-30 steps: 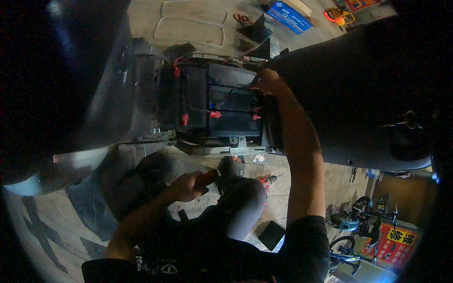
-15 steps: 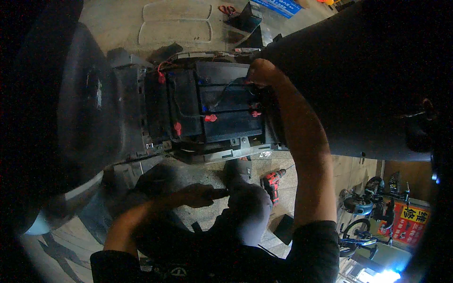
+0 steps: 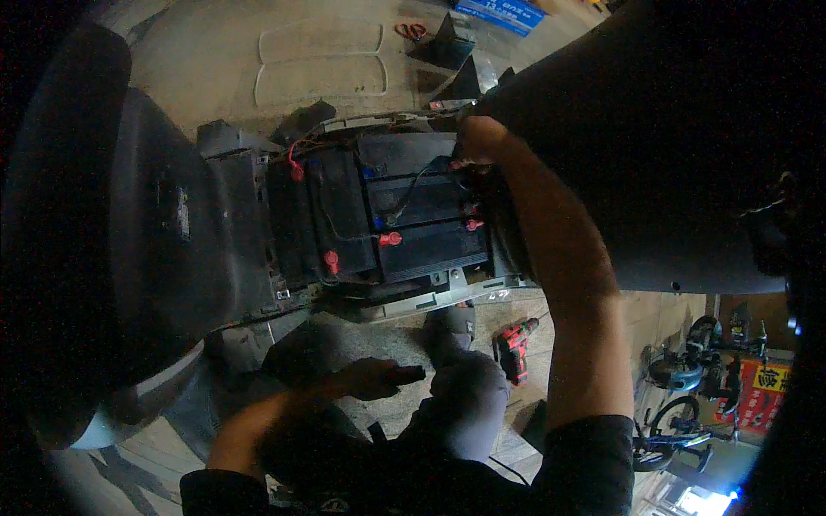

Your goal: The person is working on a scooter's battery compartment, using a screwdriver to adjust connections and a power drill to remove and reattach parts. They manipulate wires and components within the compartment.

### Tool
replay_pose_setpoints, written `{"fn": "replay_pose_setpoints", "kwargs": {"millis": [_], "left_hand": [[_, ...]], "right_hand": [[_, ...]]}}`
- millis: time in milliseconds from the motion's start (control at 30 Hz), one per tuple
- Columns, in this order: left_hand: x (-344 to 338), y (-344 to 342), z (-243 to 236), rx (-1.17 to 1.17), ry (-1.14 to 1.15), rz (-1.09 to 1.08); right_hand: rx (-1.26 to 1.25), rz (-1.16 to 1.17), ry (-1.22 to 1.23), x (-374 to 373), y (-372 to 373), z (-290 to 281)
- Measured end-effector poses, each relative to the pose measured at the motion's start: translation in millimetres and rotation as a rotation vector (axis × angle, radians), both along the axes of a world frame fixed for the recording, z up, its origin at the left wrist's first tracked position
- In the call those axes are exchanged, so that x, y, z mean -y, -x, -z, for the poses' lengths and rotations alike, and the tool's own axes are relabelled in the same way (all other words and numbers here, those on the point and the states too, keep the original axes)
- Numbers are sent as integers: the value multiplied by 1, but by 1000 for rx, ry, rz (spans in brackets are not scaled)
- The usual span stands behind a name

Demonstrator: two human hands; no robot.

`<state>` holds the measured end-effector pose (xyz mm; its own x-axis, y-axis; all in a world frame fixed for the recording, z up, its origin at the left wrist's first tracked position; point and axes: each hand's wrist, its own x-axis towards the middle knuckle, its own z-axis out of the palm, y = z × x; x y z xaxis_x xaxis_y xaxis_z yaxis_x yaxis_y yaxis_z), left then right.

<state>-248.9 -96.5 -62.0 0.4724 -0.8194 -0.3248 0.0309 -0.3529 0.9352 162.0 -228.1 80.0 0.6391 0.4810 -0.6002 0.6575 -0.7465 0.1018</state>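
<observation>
Black batteries (image 3: pixel 430 254) sit in the scooter's open floor bay, with red terminal caps (image 3: pixel 391 239) and dark cables (image 3: pixel 420 179) across them. My right hand (image 3: pixel 481 143) is at the upper-right battery terminal, fingers closed around something small beside a red piece and a cable; what it grips is unclear. My left hand (image 3: pixel 374 378) hangs below the bay over my leg, in shadow, closed around a dark object that I cannot make out.
A scooter seat (image 3: pixel 120 241) fills the left; a large dark body panel (image 3: pixel 671 146) rises right. A red drill (image 3: pixel 516 353) lies on the floor. Beyond the bay are orange-handled pliers or scissors (image 3: pixel 411 32) and a blue box (image 3: pixel 499 15). Bicycles (image 3: pixel 671 421) stand at lower right.
The view has shifted, showing more of the seat. My left hand has dropped a little farther from the batteries; my right hand stays at the same upper-right terminal.
</observation>
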Motion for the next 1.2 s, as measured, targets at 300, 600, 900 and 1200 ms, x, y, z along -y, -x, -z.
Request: {"fn": "replay_pose_setpoints", "kwargs": {"millis": [300,600,900,1200], "left_hand": [[6,14,29,181,-33,-1],[9,4,49,178,-145,45],[13,2,48,183,26,-18],[1,-8,40,233,-89,-67]], "right_hand": [[-23,-18,-40,-5,-17,14],[-59,-180,90,2,-27,13],[-216,-159,-21,-7,-26,-5],[-240,-87,-49,-14,-20,-13]]}}
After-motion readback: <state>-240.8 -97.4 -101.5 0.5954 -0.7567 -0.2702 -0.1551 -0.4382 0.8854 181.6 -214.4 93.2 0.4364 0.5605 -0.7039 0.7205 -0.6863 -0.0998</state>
